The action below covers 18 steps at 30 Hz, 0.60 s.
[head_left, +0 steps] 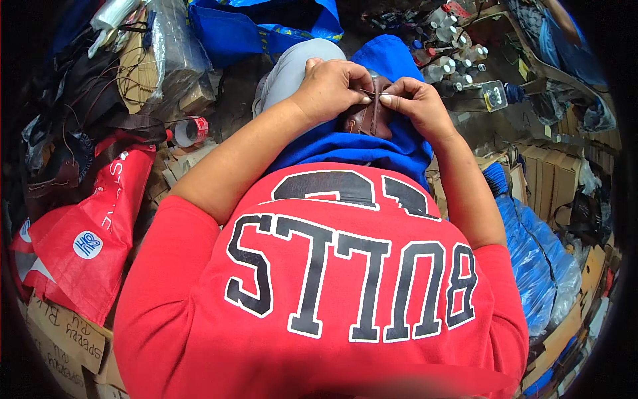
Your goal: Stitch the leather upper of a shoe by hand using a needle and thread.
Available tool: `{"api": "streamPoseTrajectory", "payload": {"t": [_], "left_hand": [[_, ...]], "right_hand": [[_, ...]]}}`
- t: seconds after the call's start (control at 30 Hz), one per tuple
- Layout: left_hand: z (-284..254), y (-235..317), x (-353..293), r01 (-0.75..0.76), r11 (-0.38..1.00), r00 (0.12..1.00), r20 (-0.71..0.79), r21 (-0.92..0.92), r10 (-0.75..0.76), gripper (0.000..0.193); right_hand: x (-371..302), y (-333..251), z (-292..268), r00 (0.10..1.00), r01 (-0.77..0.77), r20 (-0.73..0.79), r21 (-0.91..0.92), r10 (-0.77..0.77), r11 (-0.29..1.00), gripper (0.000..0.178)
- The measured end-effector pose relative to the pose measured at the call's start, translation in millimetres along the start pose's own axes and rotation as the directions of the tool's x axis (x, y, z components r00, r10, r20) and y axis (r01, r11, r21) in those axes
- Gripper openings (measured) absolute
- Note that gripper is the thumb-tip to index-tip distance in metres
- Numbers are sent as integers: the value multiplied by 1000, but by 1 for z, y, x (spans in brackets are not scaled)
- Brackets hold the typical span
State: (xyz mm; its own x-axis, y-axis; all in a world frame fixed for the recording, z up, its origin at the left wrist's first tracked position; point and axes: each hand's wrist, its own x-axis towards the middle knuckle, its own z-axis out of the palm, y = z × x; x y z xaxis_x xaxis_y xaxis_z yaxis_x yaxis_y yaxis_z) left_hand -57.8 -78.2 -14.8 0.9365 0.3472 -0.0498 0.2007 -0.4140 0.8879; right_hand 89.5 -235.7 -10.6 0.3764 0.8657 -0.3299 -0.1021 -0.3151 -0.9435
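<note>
On my lap, over blue cloth [316, 147], lies a brown leather shoe [362, 122] with a raised seam down its middle and a lace or thread at its side. Pinched fingers of my left hand [332, 85] grip the leather just left of the seam. From the other side, my right hand [420, 106] holds it between thumb and forefinger, its thumb close to the left fingertips. Any thin strand between the fingers is too small to make out. The hands partly cover the shoe's far end.
A blue bag [266, 33] lies beyond my knees. Several small bottles [452, 60] stand at far right, near a clear container [494, 97]. At left are a red bag [100, 226], a bottle with a red label [189, 132] and another brown leather shoe [56, 181]. Blue plastic [531, 249] lies right.
</note>
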Motion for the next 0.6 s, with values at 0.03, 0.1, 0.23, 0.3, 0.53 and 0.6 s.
{"api": "streamPoseTrajectory", "payload": {"t": [0.03,0.1,0.23,0.3,0.53,0.6], "left_hand": [[-1,1,0,-114,983,991,-59,142,124,12],[-2,1,-2,-214,933,963,-99,288,252,13],[-14,-5,-11,-286,916,935,-127,281,331,13],[-18,-15,-15,-210,967,966,-123,147,229,13],[-28,33,-18,-254,837,964,57,485,260,9],[-26,45,-12,-323,628,945,273,708,179,18]], "right_hand": [[1,1,0,1000,17,8,-34,-17,999,10],[-1,0,0,999,35,17,-65,-34,997,10],[-6,-8,-9,996,75,55,-57,-72,996,14],[-11,-8,-22,992,116,66,-136,-108,984,14],[-9,-48,-4,941,334,260,-812,-215,479,10],[-8,-57,9,932,352,305,-887,-194,300,12]]}}
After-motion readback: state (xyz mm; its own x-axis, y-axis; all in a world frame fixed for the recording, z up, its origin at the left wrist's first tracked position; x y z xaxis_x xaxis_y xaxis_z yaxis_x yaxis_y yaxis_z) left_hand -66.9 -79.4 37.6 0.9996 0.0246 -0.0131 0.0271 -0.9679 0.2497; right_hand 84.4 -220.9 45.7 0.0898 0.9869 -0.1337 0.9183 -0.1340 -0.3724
